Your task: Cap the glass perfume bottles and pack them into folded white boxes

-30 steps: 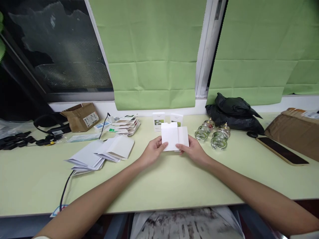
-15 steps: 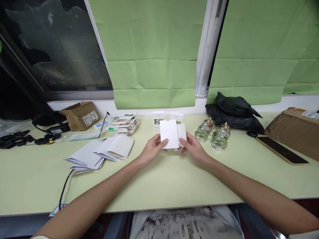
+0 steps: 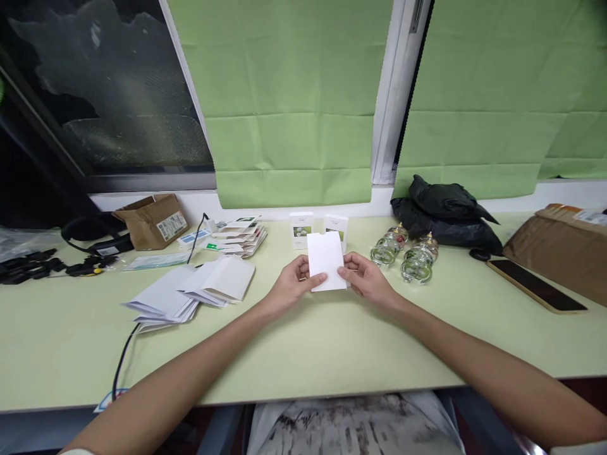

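- Ctr, I see L hand (image 3: 294, 279) pinching flat white sleeve (image 3: 326, 260), notched top
- R hand (image 3: 368, 278) pinching its R edge, fingers curled
- Mid-L: loose, folded papers (image 3: 232, 278)

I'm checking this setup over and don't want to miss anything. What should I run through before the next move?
1. Left hand on the white packet: ok, thumb on its front near the lower left.
2. Right hand on it too: ok, thumb on the front at its right edge.
3. Anything inside the packet: cannot tell, only its front shows.
4. Upright box on the right fully visible: not ok, the packet hides part of it.
5. Loose white papers squared up: not ok, they lie fanned out.
6. Phone apart from both hands: ok.
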`<state>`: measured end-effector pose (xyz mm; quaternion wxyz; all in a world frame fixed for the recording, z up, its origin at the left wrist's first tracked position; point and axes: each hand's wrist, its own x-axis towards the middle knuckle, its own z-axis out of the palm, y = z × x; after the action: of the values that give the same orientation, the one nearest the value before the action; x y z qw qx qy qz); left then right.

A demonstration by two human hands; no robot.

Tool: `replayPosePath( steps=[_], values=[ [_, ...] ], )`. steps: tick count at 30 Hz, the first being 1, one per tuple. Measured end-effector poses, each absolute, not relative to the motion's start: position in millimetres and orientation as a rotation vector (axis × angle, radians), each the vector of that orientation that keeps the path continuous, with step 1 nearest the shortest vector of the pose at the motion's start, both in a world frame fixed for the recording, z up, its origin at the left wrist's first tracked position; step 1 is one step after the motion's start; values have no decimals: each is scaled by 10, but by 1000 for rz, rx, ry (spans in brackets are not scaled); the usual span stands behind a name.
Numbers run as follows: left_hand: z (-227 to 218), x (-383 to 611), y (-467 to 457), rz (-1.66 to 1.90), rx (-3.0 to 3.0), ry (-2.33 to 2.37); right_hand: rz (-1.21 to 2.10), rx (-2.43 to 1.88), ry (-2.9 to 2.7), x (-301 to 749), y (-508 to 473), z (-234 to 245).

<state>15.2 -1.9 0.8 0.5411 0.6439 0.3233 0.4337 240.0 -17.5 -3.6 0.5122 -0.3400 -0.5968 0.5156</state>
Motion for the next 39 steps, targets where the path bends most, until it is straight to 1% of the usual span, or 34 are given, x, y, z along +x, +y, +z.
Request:
replayPosePath(
  steps=[5,7,12,15,18,25,32,36,39],
  values=[
    [31,107,23,1051,1692,748,1246,-841,-1460,2397,-177,-62],
    [18,63,95,1128,1765,794,1234,-845,-1468,2401,-169,-87],
    [-66,-85,453,1400,1819,1219,1101,-826,-1444,2409,-120,-132],
    [-65,-158,773,1421,1806,1398,1051,-816,-1386,2416,-89,-131],
    [5,-202,1121,1461,1949,1451,1025,-804,-1327,2425,-64,-118],
    [138,-198,1613,1267,1997,1474,1021,-770,-1274,2432,-31,-114],
    [209,-168,1382,1214,2090,1431,994,-782,-1273,2436,-31,-110],
    [289,-277,1025,1224,2262,1362,958,-783,-1235,2440,-36,-93],
    [301,-388,687,1214,2373,1226,914,-781,-1192,2444,-47,-64]
  ],
)
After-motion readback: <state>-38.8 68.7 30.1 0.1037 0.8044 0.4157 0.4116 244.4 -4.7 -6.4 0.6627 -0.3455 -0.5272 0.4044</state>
